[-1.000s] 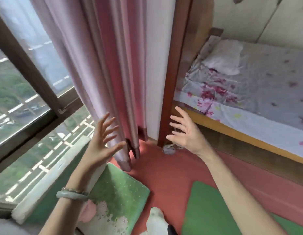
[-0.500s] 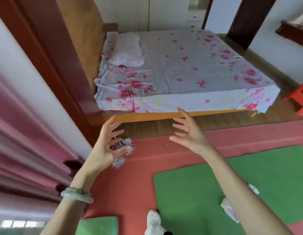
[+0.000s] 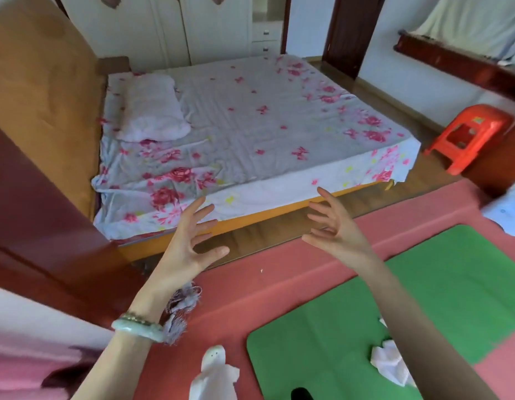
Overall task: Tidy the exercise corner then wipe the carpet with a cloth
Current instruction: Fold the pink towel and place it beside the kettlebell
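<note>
Head view: left hand (image 3: pixel 187 249) and right hand (image 3: pixel 337 235) spread, empty; the crumpled cloth (image 3: pixel 386 363) lies on the green mat (image 3: pixel 452 284) behind the right hand, nearer it.

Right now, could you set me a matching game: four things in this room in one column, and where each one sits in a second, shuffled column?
Things:
1. pillow
2. red stool
3. crumpled white cloth
4. pale green bangle

Places:
A. on the green mat
B. round the left wrist
C. at the head of the bed
D. on the wooden floor, right of the bed

Pairs: 1-C, 2-D, 3-A, 4-B.
</note>
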`<state>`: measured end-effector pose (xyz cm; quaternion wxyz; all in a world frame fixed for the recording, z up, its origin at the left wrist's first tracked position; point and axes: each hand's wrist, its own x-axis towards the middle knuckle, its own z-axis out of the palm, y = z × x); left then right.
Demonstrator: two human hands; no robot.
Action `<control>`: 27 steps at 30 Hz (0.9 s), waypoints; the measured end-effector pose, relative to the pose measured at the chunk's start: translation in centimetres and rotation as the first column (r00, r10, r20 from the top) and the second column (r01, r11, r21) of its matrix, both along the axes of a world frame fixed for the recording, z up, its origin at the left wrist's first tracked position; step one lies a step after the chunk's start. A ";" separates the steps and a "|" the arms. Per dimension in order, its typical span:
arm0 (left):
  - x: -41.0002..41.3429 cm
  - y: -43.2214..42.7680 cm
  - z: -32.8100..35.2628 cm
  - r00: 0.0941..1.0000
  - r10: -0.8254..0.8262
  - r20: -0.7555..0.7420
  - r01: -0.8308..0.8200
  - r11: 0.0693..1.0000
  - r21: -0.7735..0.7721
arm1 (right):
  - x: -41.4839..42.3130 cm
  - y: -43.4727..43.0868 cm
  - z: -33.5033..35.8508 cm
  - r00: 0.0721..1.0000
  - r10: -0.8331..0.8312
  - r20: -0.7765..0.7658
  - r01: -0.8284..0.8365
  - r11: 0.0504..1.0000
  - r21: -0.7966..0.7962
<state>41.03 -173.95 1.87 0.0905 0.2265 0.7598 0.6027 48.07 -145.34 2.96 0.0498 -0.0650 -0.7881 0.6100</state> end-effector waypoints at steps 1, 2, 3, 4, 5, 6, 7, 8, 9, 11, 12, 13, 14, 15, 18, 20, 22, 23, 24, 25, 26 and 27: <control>-1.7 0.6 0.0 1.000 -0.021 0.000 0.021 1.000 -0.001 | -1.0 0.5 -0.1 1.000 -0.028 -0.001 0.028 1.000 -0.006; -3.6 1.3 0.0 0.999 -0.046 -0.004 0.046 0.999 -0.001 | -2.0 0.9 -0.3 0.998 -0.056 -0.004 0.056 0.998 -0.009; -5.6 2.0 0.0 0.997 -0.078 -0.008 0.078 0.997 0.000 | -3.1 1.3 -0.4 0.996 -0.083 -0.012 0.083 0.997 -0.008; -7.6 2.8 -0.1 0.993 -0.113 -0.014 0.113 0.994 -0.002 | -4.2 1.7 -0.6 0.993 -0.112 -0.021 0.112 0.994 0.004; -9.7 3.7 0.0 0.989 -0.148 -0.020 0.148 0.989 -0.007 | -5.3 2.1 -0.8 0.989 -0.148 -0.027 0.149 0.989 0.018; -11.8 4.6 0.1 0.982 -0.184 -0.029 0.184 0.983 -0.010 | -6.4 2.4 -0.7 0.981 -0.191 -0.034 0.192 0.981 0.026; -13.8 5.4 0.3 0.974 -0.222 -0.037 0.222 0.975 -0.010 | -7.6 2.6 -0.7 0.972 -0.232 -0.043 0.233 0.972 0.022; -15.8 6.3 0.6 0.965 -0.261 -0.035 0.261 0.965 -0.008 | -8.7 2.9 -0.6 0.963 -0.266 -0.044 0.267 0.964 0.013; -17.7 7.2 0.8 0.954 -0.299 -0.026 0.299 0.954 -0.008 | -9.8 3.1 -0.5 0.953 -0.300 -0.037 0.301 0.954 -0.002; -21.0 9.0 1.2 0.928 -0.372 -0.016 0.371 0.928 -0.013 | -11.4 3.6 -0.4 0.923 -0.384 -0.026 0.384 0.923 -0.027; -22.5 10.0 1.4 0.914 -0.406 -0.013 0.406 0.914 -0.019 | -12.0 3.9 -0.4 0.904 -0.427 -0.031 0.426 0.904 -0.033; -23.9 11.1 1.5 0.896 -0.444 -0.009 0.443 0.896 -0.027 | -12.5 4.3 -0.3 0.885 -0.464 -0.035 0.463 0.886 -0.037; -25.1 12.2 1.6 0.876 -0.482 -0.008 0.482 0.876 -0.035 | -12.8 4.6 -0.2 0.868 -0.496 -0.035 0.494 0.868 -0.038; -26.1 13.4 1.6 0.855 -0.519 -0.010 0.518 0.854 -0.037 | -13.1 5.1 -0.2 0.851 -0.524 -0.031 0.523 0.852 -0.040; -28.1 16.9 1.4 0.799 -0.601 0.001 0.601 0.799 -0.033 | -13.1 6.5 -0.1 0.792 -0.610 -0.013 0.609 0.792 -0.051; -29.0 19.5 1.0 0.764 -0.646 0.003 0.645 0.763 -0.037 | -13.0 7.9 -0.2 0.757 -0.654 -0.009 0.652 0.756 -0.054; -29.7 22.3 0.7 0.724 -0.690 0.006 0.690 0.723 -0.036 | -12.9 9.5 -0.3 0.721 -0.693 -0.002 0.691 0.720 -0.064; -30.1 23.7 0.5 0.706 -0.708 0.009 0.708 0.706 -0.034 | -12.9 10.5 -0.4 0.703 -0.712 0.000 0.710 0.701 -0.067; -30.5 25.3 0.4 0.690 -0.723 0.009 0.723 0.690 -0.032 | -13.0 11.5 -0.6 0.685 -0.729 0.002 0.727 0.683 -0.067; -31.0 26.9 0.2 0.675 -0.738 0.006 0.738 0.675 -0.030 | -13.1 12.6 -0.9 0.669 -0.744 0.005 0.742 0.667 -0.068; -31.4 28.7 0.1 0.659 -0.752 0.001 0.752 0.659 -0.029 | -13.4 13.9 -1.2 0.655 -0.756 0.007 0.754 0.653 -0.070; -31.9 30.6 0.0 0.641 -0.767 -0.001 0.767 0.641 -0.031 | -13.7 15.3 -1.5 0.642 -0.766 0.005 0.765 0.640 -0.073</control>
